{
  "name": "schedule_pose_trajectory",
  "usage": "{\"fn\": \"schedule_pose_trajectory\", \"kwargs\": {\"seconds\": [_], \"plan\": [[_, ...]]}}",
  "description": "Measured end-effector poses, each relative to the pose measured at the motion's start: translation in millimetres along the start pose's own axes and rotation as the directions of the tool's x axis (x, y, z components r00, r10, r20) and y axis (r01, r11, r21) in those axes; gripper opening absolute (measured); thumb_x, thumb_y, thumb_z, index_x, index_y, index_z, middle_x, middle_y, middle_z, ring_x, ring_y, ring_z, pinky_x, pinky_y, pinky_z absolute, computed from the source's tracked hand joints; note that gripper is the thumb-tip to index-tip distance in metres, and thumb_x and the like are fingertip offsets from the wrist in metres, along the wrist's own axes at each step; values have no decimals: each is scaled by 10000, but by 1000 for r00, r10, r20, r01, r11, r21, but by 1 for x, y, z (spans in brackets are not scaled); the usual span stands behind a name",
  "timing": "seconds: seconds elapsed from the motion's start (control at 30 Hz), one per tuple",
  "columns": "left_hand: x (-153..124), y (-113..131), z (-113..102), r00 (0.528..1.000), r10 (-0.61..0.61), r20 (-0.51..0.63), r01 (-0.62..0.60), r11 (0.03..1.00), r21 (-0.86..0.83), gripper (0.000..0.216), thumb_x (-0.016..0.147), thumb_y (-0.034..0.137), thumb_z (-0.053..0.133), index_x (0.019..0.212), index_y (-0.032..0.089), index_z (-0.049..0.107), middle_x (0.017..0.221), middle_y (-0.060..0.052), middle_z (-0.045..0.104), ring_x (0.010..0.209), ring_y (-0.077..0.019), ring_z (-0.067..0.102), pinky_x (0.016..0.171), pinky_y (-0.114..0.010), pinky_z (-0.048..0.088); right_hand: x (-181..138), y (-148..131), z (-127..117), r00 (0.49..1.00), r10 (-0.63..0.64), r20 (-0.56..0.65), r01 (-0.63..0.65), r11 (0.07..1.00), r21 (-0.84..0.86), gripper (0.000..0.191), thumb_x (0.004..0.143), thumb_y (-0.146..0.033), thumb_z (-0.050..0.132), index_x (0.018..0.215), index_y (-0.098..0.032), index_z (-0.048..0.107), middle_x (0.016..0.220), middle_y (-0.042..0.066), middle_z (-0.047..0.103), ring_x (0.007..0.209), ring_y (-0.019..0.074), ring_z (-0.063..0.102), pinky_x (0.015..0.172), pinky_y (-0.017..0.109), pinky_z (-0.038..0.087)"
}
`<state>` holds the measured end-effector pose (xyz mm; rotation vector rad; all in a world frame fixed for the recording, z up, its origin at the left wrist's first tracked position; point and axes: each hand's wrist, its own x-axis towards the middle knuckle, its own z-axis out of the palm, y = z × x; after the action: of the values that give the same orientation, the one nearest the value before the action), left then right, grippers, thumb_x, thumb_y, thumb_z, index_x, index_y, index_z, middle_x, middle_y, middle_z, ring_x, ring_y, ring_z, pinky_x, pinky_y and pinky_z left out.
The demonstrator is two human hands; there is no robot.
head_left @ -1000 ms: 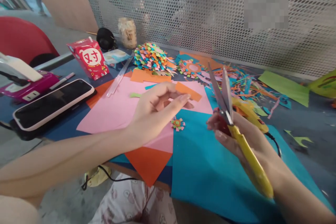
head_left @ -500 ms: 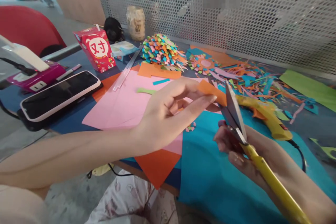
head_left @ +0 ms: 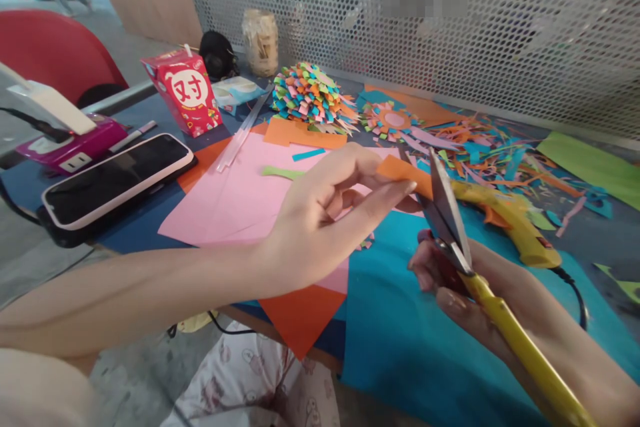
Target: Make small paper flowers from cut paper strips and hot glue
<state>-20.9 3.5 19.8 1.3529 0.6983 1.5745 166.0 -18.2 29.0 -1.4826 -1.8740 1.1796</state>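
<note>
Nearest: blue sheet, near right, under both hands' work, prob. just parked there as spare stock. Over it, R hand is closed round the scissors, yellow handle running back near-right along the hand; can't tell if any finger is thru a loop. Blades spread, tips pointing far, prob. so the paper can sit betw. them. Wrist comes in from near right, palm turned inward, thumb on the near side.

L hand, mid-scene, pinches the orange strip betw. thumb & index, other fingers loosely curled. Strip's right end is at the blades; can't tell if it's nicked. Pinch is at the left part, presumably to keep fingertips clear of the edge. Forearm lies low, from near left, wrist fairly straight.

Under L hand: pink sheet, w/ green piece & blue strip farther back, within reach. Right: yellow glue gun, grip toward the person, handy for R hand, I'd say. Far: fringed paper ball, paper flower & scraps, seemingly pushed back for room.
</note>
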Motion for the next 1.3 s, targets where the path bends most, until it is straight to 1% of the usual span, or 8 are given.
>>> {"fn": "schedule_pose_trajectory", "kwargs": {"seconds": [0.17, 0.37, 0.47, 0.7, 0.87, 1.03, 1.17, 1.3], "plan": [[0, 1, -1, 1000, -14, 20, 13, 999, 32, 157, 796, 239, 678, 700, 198, 561, 717, 19, 673, 610, -103, 628, 481, -207, 459, 2, 1, 0, 1000, -3, -10, 3, 1000, -19, 261, 652, -484, 681, 652, -264, 540, 652, 20, 585, 530, 191, 523, 418, 288, 496], [1, 1, -2, 998, -37, 43, 36, 999, 21, 104, 811, 269, 661, 770, 212, 584, 817, 9, 704, 681, -118, 669, 502, -211, 485, -1, 7, -3, 1000, 6, 5, -6, 999, -32, 262, 662, -497, 676, 719, -268, 562, 690, 26, 605, 583, 215, 557, 464, 306, 512], [2, 3, -2, 998, -51, 29, 50, 998, 32, 114, 799, 289, 673, 777, 216, 587, 810, 15, 710, 686, -120, 673, 508, -212, 493, -1, 8, -2, 1000, -6, 7, 6, 999, -37, 262, 669, -499, 671, 747, -269, 570, 691, 24, 600, 586, 212, 553, 466, 300, 508], [1, 5, -1, 998, -65, 9, 65, 998, 25, 107, 797, 251, 674, 746, 211, 589, 800, 11, 704, 698, -124, 677, 513, -214, 489, 1, 10, -3, 1000, -20, 22, 22, 997, -79, 255, 704, -499, 647, 768, -270, 557, 714, 15, 601, 588, 203, 545, 460, 290, 495], [0, 2, -2, 999, -28, 40, 26, 999, 37, 49, 834, 220, 629, 791, 209, 608, 813, 11, 708, 631, -95, 651, 504, -202, 479, -1, 9, -3, 1000, -26, 18, 28, 991, -132, 284, 741, -534, 599, 791, -257, 561, 733, 18, 599, 592, 192, 535, 457, 283, 472], [-1, -1, -3, 999, -19, 45, 16, 998, 58, 45, 848, 241, 615, 826, 202, 612, 778, 15, 706, 551, -75, 614, 508, -199, 488, -1, 2, -3, 999, -29, 15, 32, 976, -216, 363, 746, -590, 543, 702, -230, 553, 672, 22, 568, 580, 188, 532, 428, 278, 420], [0, -2, -5, 996, 18, 91, -23, 998, 57, 87, 854, 270, 603, 836, 185, 602, 786, -5, 704, 575, -90, 627, 490, -203, 484, 1, 3, -4, 999, -39, 10, 40, 973, -226, 382, 726, -607, 532, 693, -228, 554, 635, 10, 553, 524, 169, 488, 399, 274, 392], [1, -2, -4, 995, 29, 93, -35, 997, 66, 59, 865, 208, 562, 812, 183, 567, 737, 5, 699, 568, -90, 620, 472, -196, 470, 1, 5, -4, 999, -46, 14, 48, 974, -220, 366, 747, -594, 517, 693, -233, 545, 598, -13, 508, 510, 152, 446, 406, 261, 368]]}}
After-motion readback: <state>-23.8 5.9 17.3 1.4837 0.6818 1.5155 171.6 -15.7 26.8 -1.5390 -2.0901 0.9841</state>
